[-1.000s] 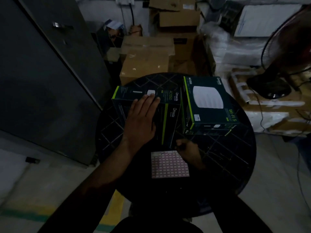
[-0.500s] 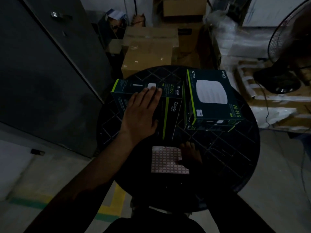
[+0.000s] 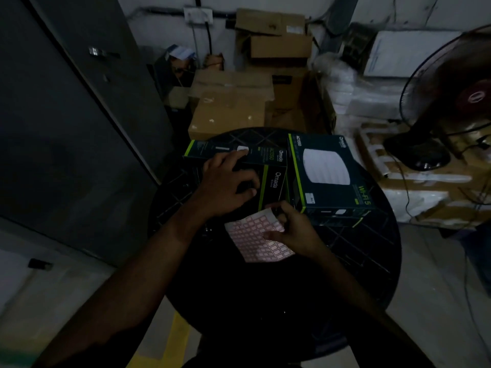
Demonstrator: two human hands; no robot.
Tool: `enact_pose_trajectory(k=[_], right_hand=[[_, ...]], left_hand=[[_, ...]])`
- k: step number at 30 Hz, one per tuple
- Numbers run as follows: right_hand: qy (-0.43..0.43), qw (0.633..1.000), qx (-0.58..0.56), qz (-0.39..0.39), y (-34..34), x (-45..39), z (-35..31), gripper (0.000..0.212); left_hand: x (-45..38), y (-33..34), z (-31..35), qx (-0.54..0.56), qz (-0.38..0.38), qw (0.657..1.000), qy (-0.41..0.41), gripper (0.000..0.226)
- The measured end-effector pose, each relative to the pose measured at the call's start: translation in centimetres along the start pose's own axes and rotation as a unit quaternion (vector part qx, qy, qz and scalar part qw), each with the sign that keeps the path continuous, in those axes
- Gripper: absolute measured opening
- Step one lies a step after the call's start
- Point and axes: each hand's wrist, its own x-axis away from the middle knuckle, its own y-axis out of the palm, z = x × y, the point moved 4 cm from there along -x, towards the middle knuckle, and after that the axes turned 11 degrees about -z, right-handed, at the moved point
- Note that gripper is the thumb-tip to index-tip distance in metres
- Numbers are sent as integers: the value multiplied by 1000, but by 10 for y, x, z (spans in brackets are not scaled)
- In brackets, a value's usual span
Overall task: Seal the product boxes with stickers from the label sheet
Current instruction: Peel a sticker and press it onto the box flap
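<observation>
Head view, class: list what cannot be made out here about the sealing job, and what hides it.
- Sticker on a fingertip or not: right hand curls over the label sheet; too dim.
- Left box top and flap: covered by left hand.
- Right box small print: too small, blurred.
- Table near edge: lost in shadow.

A round black table (image 3: 372, 261) with a lattice-pattern top stands on a pale floor (image 3: 438, 301). A yellow floor line (image 3: 175, 338) runs under its near edge. Left: a dark grey cabinet (image 3: 66, 128) with a metal handle (image 3: 99, 52). Behind the table: stacked cardboard cartons (image 3: 231, 107) and white wrapped bundles (image 3: 356, 102). Right: a pedestal fan (image 3: 451, 96) on a carton. A wall socket (image 3: 198, 15) is mounted above.
</observation>
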Motion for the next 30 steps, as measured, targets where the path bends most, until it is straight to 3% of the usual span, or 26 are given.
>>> enact_pose_trajectory(k=[2, 11, 19, 24, 30], right_hand=[[-28, 999, -38, 16, -12, 1, -27, 57], [-89, 991, -74, 66, -38, 2, -85, 63], [-123, 987, 6, 104, -40, -2, -92, 54], [-105, 988, 11, 113, -41, -7, -89, 54], [-107, 975, 52, 190, -41, -9, -87, 30]], left_hand=[[-3, 2, -4, 8, -1, 1000, -2, 6], [-11, 4, -12, 96, -22, 995, -2, 50], [-10, 4, -10, 69, -23, 997, 2, 13], [-11, 5, -9, 84, -21, 996, -6, 20], [-10, 7, -9, 99, 18, 995, 5, 10]])
